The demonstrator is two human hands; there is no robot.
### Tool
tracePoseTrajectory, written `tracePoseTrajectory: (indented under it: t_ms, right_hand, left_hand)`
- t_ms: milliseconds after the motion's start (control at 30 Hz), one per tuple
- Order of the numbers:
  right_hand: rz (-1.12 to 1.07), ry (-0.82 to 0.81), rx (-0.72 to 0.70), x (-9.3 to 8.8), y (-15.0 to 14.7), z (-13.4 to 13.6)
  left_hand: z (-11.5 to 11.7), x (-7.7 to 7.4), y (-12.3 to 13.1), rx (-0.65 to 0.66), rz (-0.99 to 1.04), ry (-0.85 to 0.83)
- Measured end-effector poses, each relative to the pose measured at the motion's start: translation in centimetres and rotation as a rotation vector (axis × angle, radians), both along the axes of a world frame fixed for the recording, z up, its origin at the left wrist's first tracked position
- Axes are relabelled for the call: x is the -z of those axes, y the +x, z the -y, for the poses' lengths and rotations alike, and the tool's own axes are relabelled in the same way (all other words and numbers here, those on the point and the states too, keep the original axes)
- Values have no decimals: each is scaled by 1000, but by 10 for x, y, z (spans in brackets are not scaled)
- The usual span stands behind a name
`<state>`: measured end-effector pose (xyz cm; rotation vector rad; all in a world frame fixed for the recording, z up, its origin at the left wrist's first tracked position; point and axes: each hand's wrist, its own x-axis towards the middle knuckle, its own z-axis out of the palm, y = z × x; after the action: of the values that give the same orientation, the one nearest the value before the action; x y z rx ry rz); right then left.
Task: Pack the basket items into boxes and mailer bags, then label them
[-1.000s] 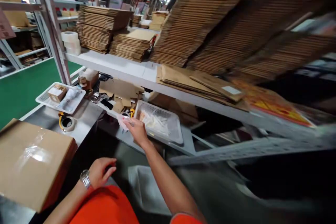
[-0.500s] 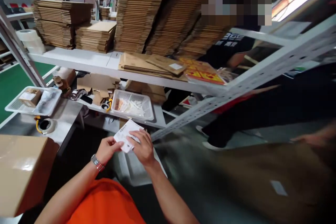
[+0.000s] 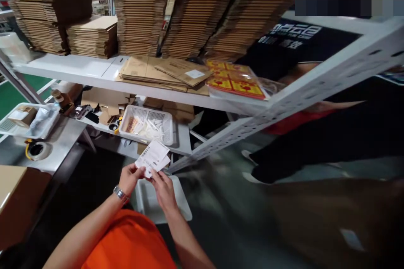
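Note:
White printed paper slips (image 3: 153, 156) are held up in front of my body, fanned slightly apart. My left hand (image 3: 130, 180) pinches their lower left corner and wears a metal watch at the wrist. Fingers of my right hand (image 3: 162, 187) are closed on their lower edge. Below the hands is a white plastic tray (image 3: 181, 201). A white perforated basket (image 3: 170, 128) with small white packets stands on the lower shelf just beyond the slips.
Flat cardboard stacks (image 3: 139, 12) and red-yellow packs (image 3: 236, 80) lie on the upper shelf (image 3: 78, 73). At left are a tape roll (image 3: 38, 150), another basket (image 3: 47, 128) and a carton (image 3: 19, 201). A person in dark clothes (image 3: 315, 134) stands at right; a large brown box is blurred.
My right hand has drawn down from over the slips to their lower edge, and the slips have spread apart. The view has shifted, so the shelves sit further left.

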<state>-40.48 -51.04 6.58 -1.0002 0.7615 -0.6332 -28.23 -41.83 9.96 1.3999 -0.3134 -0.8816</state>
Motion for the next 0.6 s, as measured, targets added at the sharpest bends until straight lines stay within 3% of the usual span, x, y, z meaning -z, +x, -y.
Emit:
tracePoseTrajectory:
  t_ms: [133,267,433,600]
  right_hand:
    - [-93,-14,24,3,-15,17]
    - [-163,-78,45,8,-37,36]
    - [-181,-93,46,7,-54,45]
    - [-122,-40,26,6,-56,45]
  left_hand:
    - [12,20,-13,23,150,41]
    - [15,32,-18,-2,598,57]
    - [20,38,-21,224,1216,-8]
    - [29,40,-19,385,1385,-34]
